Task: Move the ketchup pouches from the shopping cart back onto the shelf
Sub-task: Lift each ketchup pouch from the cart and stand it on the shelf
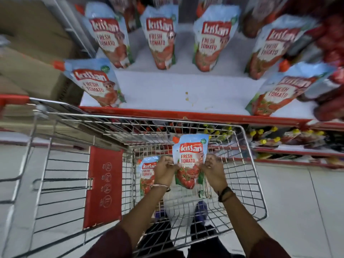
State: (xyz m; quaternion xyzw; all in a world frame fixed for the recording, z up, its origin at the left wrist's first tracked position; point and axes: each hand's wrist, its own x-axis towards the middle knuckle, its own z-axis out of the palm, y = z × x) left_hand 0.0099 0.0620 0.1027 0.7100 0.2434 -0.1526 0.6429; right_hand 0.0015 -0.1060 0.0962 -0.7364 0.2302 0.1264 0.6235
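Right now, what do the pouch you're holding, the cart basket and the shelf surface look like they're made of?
Held pouch: flexible printed plastic film, it seems; glossy, slightly creased. Both the left hand and right hand pinch its edges.
Cart basket: bare metal wire, shiny grid.
Shelf surface: smooth white board, probably painted metal; red front lip.

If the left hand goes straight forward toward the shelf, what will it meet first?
Probably the far wire wall of the shopping cart, if the left hand stays low. It shares a grip on a ketchup pouch with the right hand. Depth is unclear.
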